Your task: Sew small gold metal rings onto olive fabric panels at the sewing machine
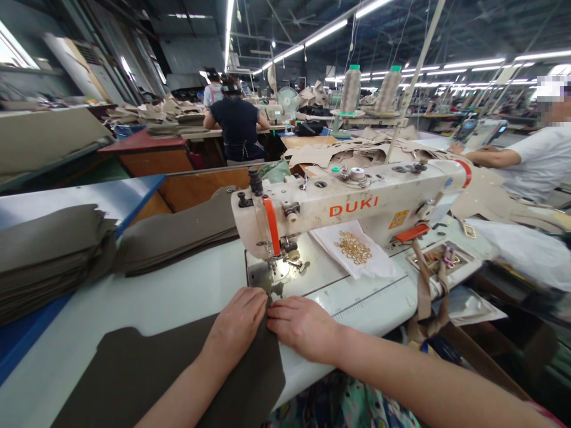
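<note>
A dark olive fabric panel point(147, 362) lies over the front of the sewing machine's pale table, one end reaching toward the needle area. My left hand point(238, 318) is closed on the panel's edge just in front of the presser foot point(275, 267). Right beside it, the fingers of my right hand point(303, 326) are pressed together on the same edge, and the two hands' fingertips nearly meet. Above them stands the head of the white DUKI sewing machine point(352, 205). My fingers hide the exact spot they grip.
Stacked olive panels point(49, 249) lie at left, with another pile point(178, 232) beside the machine. Small gold rings point(354, 246) rest on a white sheet point(379, 261) under the arm. Thread cones point(350, 89) stand behind. A co-worker point(234, 122) sits ahead; another person's arm point(495, 156) is at right.
</note>
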`<action>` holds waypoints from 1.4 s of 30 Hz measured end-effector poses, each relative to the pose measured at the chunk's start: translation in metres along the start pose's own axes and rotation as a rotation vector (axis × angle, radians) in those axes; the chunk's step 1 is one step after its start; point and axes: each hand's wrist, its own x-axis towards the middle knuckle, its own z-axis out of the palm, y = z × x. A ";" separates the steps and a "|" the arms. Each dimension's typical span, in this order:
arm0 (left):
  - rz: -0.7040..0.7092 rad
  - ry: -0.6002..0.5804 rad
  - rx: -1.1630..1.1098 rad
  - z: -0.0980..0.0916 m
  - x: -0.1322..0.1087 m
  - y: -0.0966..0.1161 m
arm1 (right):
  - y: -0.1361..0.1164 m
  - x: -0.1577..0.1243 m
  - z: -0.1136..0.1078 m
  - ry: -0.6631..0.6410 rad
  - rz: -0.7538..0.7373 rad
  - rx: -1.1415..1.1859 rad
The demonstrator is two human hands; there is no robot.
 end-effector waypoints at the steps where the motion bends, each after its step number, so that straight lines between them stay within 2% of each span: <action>1: -0.007 -0.003 -0.002 0.000 0.000 0.000 | 0.000 0.000 0.001 0.006 0.001 0.001; 16: -0.042 0.006 -0.048 -0.005 0.006 0.003 | 0.000 0.000 0.004 0.043 0.002 0.004; 25: -0.095 0.033 -0.129 0.000 -0.002 0.001 | 0.007 0.006 -0.009 -0.020 0.022 -0.017; 42: -0.088 0.042 -0.073 0.001 -0.002 0.003 | 0.009 0.004 0.001 0.055 0.001 -0.027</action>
